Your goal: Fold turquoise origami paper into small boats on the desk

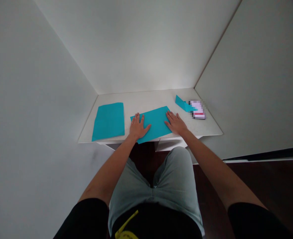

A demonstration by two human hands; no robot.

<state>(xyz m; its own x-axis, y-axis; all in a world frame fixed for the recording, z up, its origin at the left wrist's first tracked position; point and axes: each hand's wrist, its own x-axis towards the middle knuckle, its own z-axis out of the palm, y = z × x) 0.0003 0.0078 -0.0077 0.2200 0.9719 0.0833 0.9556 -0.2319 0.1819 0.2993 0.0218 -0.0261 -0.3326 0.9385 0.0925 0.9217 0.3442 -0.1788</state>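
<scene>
A blue sheet of paper (156, 122) lies at a slant across the middle of the white desk, its near corner at the front edge. My left hand (138, 127) rests flat on the sheet's left part, fingers stretched out and thumb pointing right. On its right end lies my right hand (175, 123), open too, with the fingers spread and pointing up and left. Neither hand grips anything. Left of my hands is another blue sheet (109, 120), flat on the desk. A small folded blue paper piece (182, 104) sits toward the back right.
At the desk's right end lies a blurred-out, phone-like flat object (198, 110), touched or overlapped by the folded piece. White walls close in the desk (146, 98) at the back, left and right. My legs are below its front edge.
</scene>
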